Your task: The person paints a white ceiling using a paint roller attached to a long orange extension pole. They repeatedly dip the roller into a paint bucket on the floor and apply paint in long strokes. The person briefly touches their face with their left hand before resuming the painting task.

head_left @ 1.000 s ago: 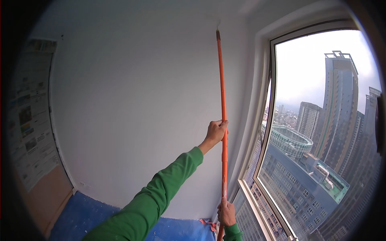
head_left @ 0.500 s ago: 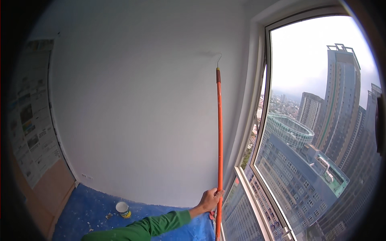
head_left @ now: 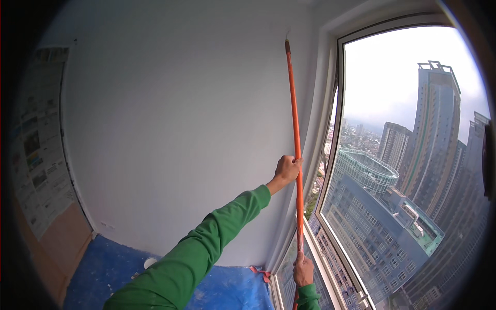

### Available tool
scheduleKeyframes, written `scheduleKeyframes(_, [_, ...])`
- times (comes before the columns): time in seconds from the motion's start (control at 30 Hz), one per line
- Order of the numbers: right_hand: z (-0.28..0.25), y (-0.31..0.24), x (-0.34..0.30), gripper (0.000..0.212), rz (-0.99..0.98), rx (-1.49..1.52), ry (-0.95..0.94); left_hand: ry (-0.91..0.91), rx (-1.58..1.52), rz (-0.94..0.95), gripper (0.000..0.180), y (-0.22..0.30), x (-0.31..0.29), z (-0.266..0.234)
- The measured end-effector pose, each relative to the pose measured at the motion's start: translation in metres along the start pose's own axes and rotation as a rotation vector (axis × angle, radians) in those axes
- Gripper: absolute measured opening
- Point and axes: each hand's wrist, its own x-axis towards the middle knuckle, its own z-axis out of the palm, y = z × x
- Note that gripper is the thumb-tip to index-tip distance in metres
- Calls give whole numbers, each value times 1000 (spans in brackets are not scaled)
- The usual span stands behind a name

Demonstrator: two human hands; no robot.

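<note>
An orange extension pole (head_left: 294, 113) rises almost upright along the right side of the pale wall (head_left: 181, 129). At its top is a dark brown collar with a thin bent wire, like a paint roller's frame; any roller sleeve cannot be made out against the wall. My left hand (head_left: 287, 168) is wrapped around the pole at mid-height, the arm reaching out in a green sleeve. Lower down, my right hand (head_left: 304, 270) grips the pole's thinner bottom section, close to the window.
A large window (head_left: 338, 206) with a pale frame fills the right, overlooking tall buildings. Blue sheeting (head_left: 227, 287) covers the floor. A paint can (head_left: 150, 262) stands there, partly hidden by my left sleeve. Newspaper and brown paper (head_left: 46, 170) cover the surface at left.
The pole has moved up the wall, its tip now near the top. My left hand has risen with it. My right hand has come into view on the lower pole.
</note>
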Motion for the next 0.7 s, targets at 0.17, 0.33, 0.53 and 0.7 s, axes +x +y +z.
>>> scheduleKeyframes(0.17, [-13, -72, 67, 67, -58, 81, -69, 170, 0, 82, 42, 60, 76, -17])
scheduleKeyframes(0.33, [-16, -139, 75, 67, -127, 111, -97, 223, 132, 43, 44, 108, 105, -48])
scheduleKeyframes(0.53, [1, -64, -17, 66, -44, 17, -36, 226, 202, -46, 41, 64, 71, -35])
scheduleKeyframes(0.7, [6, 57, -119, 62, 116, -74, -84, 196, 303, -77, 42, -5, 3, -13])
